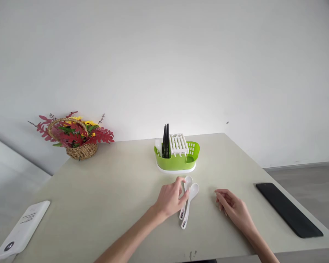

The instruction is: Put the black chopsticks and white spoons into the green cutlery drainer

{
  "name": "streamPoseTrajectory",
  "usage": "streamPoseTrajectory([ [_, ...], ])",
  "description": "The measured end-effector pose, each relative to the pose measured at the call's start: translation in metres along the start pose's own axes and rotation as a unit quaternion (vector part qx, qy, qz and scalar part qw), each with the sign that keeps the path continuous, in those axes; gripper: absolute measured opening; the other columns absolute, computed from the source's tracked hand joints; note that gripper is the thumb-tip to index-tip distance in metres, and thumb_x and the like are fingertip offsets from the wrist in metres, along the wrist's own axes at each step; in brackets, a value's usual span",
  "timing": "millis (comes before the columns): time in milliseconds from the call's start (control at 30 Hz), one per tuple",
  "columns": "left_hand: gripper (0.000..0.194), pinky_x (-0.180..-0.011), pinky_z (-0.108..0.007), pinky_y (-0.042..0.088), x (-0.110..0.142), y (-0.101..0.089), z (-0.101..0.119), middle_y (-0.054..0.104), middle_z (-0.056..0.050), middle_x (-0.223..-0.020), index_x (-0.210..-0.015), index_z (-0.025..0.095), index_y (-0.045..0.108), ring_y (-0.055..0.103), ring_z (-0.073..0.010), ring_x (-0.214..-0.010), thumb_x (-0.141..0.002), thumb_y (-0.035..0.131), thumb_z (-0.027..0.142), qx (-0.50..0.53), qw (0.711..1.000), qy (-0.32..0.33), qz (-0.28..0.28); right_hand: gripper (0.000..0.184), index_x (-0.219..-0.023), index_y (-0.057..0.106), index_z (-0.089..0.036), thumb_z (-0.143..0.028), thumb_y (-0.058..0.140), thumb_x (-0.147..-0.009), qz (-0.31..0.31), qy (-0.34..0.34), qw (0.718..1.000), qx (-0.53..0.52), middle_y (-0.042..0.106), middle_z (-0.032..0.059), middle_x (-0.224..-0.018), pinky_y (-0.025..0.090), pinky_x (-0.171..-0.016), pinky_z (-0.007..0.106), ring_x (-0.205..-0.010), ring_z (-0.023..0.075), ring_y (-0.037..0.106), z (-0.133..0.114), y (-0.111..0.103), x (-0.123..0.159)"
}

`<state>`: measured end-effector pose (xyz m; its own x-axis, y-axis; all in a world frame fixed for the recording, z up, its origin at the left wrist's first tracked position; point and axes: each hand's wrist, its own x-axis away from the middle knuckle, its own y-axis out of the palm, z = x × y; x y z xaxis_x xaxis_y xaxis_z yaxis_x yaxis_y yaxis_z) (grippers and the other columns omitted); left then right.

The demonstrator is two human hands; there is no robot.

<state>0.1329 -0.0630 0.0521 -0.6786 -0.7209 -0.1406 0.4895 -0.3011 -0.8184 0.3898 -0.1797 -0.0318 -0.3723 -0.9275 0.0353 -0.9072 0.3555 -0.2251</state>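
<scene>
Two white spoons (192, 193) lie close together on the table, bowls away from me, with dark printed marks at their handle ends. My left hand (170, 198) is over the handles near the bowls, thumb and index finger apart around the spoon on the left; whether they touch it I cannot tell. To the right of the spoons, my right hand (234, 209) rests by the tabletop with its fingers curled in and nothing seen in them. Behind the spoons stands a green cutlery holder (175, 164) with black chopsticks (166, 142), another white spoon (158, 145) and a white slotted rack (178, 144).
A wicker basket (82, 151) of red and yellow artificial flowers stands at the back left. At the left edge lies a white, flat object (24, 228) with printing. A black phone-like slab (287, 210) lies near the table's right edge. A wall (164, 73) rises behind the table.
</scene>
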Motion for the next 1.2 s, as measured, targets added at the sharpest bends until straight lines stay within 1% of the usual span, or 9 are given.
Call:
streamPoseTrajectory([
  [200, 0.044, -0.069, -0.033, 0.046, -0.019, 0.028, 0.012, 0.075, -0.010, -0.087, -0.125, 0.023, 0.050, 0.076, -0.0310, -0.084, -0.096, 0.058, 0.055, -0.137, 0.986, -0.076, -0.064, 0.053, -0.111, 0.069, -0.019, -0.069, 0.064, -0.093, 0.010, -0.010, 1.000, 0.000, 0.068, 0.0036, -0.077, 0.048, -0.054, 0.029, -0.062, 0.0170, 0.061, -0.004, 0.001, 0.000],
  [333, 0.038, -0.071, -0.038, 0.048, -0.031, 0.043, 0.024, 0.074, -0.012, -0.084, -0.123, 0.023, 0.056, 0.076, -0.0341, -0.083, -0.097, 0.061, 0.049, -0.159, 0.980, -0.090, -0.084, 0.055, -0.110, 0.068, -0.020, -0.072, 0.063, -0.093, 0.010, -0.008, 1.000, -0.002, 0.068, 0.0029, -0.077, 0.048, -0.055, 0.029, -0.061, 0.0172, 0.061, -0.003, 0.001, 0.000],
  [533, 0.023, -0.073, -0.042, 0.052, -0.029, 0.065, 0.042, 0.073, -0.013, -0.084, -0.109, 0.022, 0.066, 0.076, -0.0352, -0.085, -0.102, 0.055, 0.041, -0.157, 0.980, -0.073, -0.099, 0.052, -0.116, 0.067, -0.020, -0.068, 0.061, -0.096, 0.004, -0.004, 1.000, -0.003, 0.068, 0.0029, -0.079, 0.048, -0.057, 0.029, -0.063, 0.0172, 0.061, 0.000, 0.000, -0.001],
  [667, 0.029, -0.069, -0.041, 0.049, -0.024, 0.061, 0.049, 0.074, -0.014, -0.083, -0.103, 0.021, 0.066, 0.076, -0.0342, -0.080, -0.105, 0.048, 0.044, -0.141, 0.983, -0.053, -0.104, 0.051, -0.118, 0.066, -0.020, -0.067, 0.060, -0.097, 0.003, 0.000, 1.000, 0.000, 0.067, 0.0028, -0.079, 0.047, -0.057, 0.029, -0.064, 0.0172, 0.060, 0.004, -0.001, -0.001],
  [800, 0.040, -0.060, -0.034, 0.040, -0.022, 0.035, 0.058, 0.072, -0.009, -0.078, -0.092, 0.024, 0.064, 0.072, -0.0273, -0.069, -0.106, 0.044, 0.056, -0.060, 0.991, -0.065, -0.097, 0.054, -0.118, 0.066, -0.020, -0.069, 0.060, -0.096, 0.003, 0.008, 1.000, -0.004, 0.067, 0.0029, -0.080, 0.047, -0.056, 0.029, -0.064, 0.0176, 0.060, 0.007, -0.001, -0.003],
  [933, 0.044, -0.055, -0.032, 0.035, -0.021, -0.011, 0.068, 0.064, -0.003, -0.064, -0.085, 0.025, 0.060, 0.061, -0.0196, -0.056, -0.107, 0.039, 0.057, 0.054, 0.996, -0.064, -0.018, 0.051, -0.111, 0.067, -0.021, -0.069, 0.060, -0.096, 0.007, 0.006, 1.000, -0.005, 0.067, 0.0026, -0.080, 0.048, -0.056, 0.029, -0.062, 0.0163, 0.060, 0.005, -0.001, -0.002],
  [1100, 0.045, -0.046, -0.026, 0.033, -0.016, -0.088, 0.068, 0.054, 0.003, -0.056, -0.086, 0.023, 0.059, 0.050, -0.0127, -0.046, -0.107, 0.041, 0.058, 0.153, 0.971, -0.061, 0.172, 0.050, -0.111, 0.068, -0.021, -0.068, 0.061, -0.095, 0.013, 0.012, 1.000, -0.013, 0.067, 0.0028, -0.080, 0.047, -0.055, 0.028, -0.063, 0.0164, 0.060, 0.003, 0.000, -0.001],
  [1133, 0.044, -0.046, -0.024, 0.034, -0.014, -0.103, 0.066, 0.053, 0.004, -0.056, -0.086, 0.022, 0.059, 0.049, -0.0116, -0.044, -0.107, 0.043, 0.057, 0.147, 0.958, -0.067, 0.236, 0.049, -0.111, 0.068, -0.021, -0.068, 0.060, -0.096, 0.013, 0.013, 1.000, -0.011, 0.067, 0.0028, -0.080, 0.047, -0.055, 0.028, -0.063, 0.0164, 0.060, 0.003, 0.000, -0.001],
  [1200, 0.038, -0.044, -0.022, 0.037, -0.012, -0.132, 0.059, 0.050, 0.007, -0.056, -0.088, 0.022, 0.056, 0.049, -0.0100, -0.042, -0.106, 0.048, 0.055, 0.137, 0.909, -0.077, 0.386, 0.048, -0.111, 0.067, -0.022, -0.067, 0.059, -0.097, 0.013, 0.010, 1.000, -0.004, 0.066, 0.0026, -0.080, 0.048, -0.056, 0.028, -0.063, 0.0162, 0.060, 0.003, -0.001, -0.001],
])
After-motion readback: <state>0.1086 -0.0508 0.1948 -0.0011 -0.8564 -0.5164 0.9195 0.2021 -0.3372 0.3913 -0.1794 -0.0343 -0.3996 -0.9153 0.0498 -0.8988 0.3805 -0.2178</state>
